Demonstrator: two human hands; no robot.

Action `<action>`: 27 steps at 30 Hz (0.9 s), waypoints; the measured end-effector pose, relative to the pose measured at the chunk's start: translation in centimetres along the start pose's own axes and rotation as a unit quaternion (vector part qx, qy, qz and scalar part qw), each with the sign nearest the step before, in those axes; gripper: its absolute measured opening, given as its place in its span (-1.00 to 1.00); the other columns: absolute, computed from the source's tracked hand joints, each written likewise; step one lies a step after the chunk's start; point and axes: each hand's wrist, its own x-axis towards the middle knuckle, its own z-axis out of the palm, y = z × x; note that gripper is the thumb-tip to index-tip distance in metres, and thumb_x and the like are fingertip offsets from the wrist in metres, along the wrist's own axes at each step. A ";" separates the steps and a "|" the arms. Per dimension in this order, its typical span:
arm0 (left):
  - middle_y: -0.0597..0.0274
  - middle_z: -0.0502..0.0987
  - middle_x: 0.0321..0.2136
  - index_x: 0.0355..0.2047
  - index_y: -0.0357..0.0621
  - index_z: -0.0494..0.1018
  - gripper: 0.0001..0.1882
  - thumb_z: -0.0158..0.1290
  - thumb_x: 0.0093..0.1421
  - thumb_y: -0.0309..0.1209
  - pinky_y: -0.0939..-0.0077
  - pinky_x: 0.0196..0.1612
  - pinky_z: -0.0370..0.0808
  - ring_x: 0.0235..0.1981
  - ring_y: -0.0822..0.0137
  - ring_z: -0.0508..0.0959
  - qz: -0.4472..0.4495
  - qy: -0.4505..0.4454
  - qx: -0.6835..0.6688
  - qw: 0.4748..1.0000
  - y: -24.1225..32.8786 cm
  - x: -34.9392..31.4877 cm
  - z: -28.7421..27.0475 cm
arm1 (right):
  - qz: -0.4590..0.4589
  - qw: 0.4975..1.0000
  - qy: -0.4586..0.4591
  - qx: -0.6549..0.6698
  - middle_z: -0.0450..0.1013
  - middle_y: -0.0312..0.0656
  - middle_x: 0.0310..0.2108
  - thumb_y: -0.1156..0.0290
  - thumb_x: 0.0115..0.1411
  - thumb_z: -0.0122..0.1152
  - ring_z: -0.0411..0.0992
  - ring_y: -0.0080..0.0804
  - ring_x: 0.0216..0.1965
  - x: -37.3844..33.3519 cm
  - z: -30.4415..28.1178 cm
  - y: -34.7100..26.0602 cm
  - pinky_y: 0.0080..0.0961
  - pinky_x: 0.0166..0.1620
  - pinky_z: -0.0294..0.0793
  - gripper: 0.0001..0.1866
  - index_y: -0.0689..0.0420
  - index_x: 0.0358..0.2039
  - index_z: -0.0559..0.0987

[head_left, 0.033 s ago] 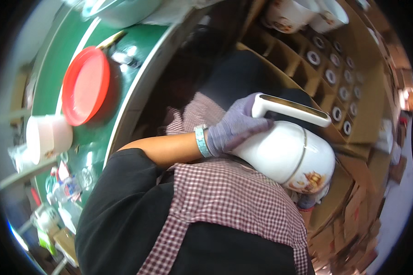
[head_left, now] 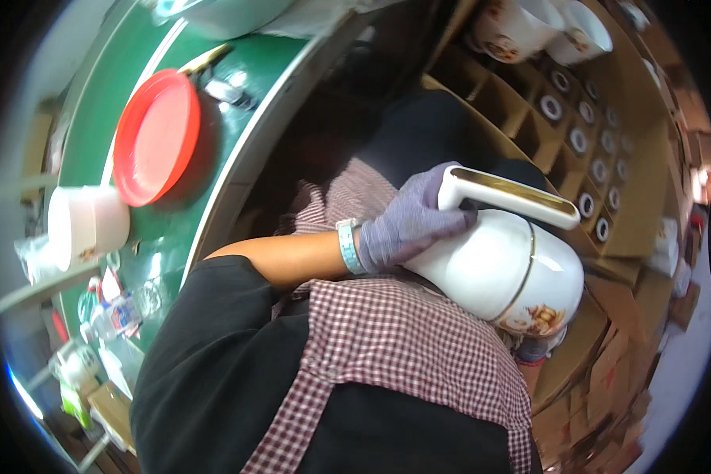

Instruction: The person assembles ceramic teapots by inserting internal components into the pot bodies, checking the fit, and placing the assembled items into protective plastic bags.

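A white kettle (head_left: 490, 265) with a gold band, a brown and gold floral print and a gold-inlaid handle (head_left: 521, 196) lies tilted on its side in front of my checked apron. My left hand (head_left: 411, 217), in a purple-grey knit glove, is closed round the end where the handle meets the body. At the far end of the kettle my gloved right hand (head_left: 543, 346) is against the printed base; the kettle hides most of its fingers.
A divided cardboard box (head_left: 521, 150) at the upper right holds several pieces with ring-shaped ends; two printed white pots (head_left: 509, 31) sit at its far side. Left, a green table (head_left: 213, 150) bears a red basin (head_left: 158, 138) and a white container (head_left: 91, 225). Cardboard (head_left: 608, 363) lies lower right.
The whole view has shifted slightly, with the table and the box a little further right in it. My hold on the kettle looks the same.
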 end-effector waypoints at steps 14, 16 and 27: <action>0.08 0.51 0.14 0.15 -0.22 0.48 -0.57 0.16 0.30 -0.34 0.33 0.16 0.50 0.14 0.19 0.53 -0.118 0.400 0.365 0.832 -23.9 -17.5 -34.7 | -0.340 0.819 -0.253 -0.386 0.50 -0.11 0.05 0.06 -0.21 0.49 0.45 -0.07 0.11 17.5 21.8 -31.6 0.17 0.32 0.27 -0.16 0.15 0.12 0.53; 0.07 0.52 0.13 0.16 -0.25 0.47 -0.52 0.20 0.28 -0.30 0.29 0.14 0.53 0.15 0.19 0.53 -0.381 0.372 0.453 0.715 -33.9 -25.1 -41.5 | -0.306 0.826 -0.264 -0.393 0.51 -0.09 0.00 -0.02 -0.20 0.51 0.47 -0.07 0.07 19.0 21.2 -30.8 0.21 0.33 0.26 -0.17 0.14 0.08 0.54; 0.04 0.53 0.12 0.20 -0.28 0.41 -0.46 0.20 0.28 -0.31 0.24 0.16 0.52 0.14 0.17 0.52 -0.486 0.383 0.412 0.668 -36.0 -24.1 -40.5 | -0.236 0.831 -0.227 -0.450 0.52 -0.07 -0.03 0.02 -0.16 0.54 0.47 -0.04 0.05 18.9 23.7 -32.5 0.26 0.34 0.23 -0.16 0.15 0.11 0.49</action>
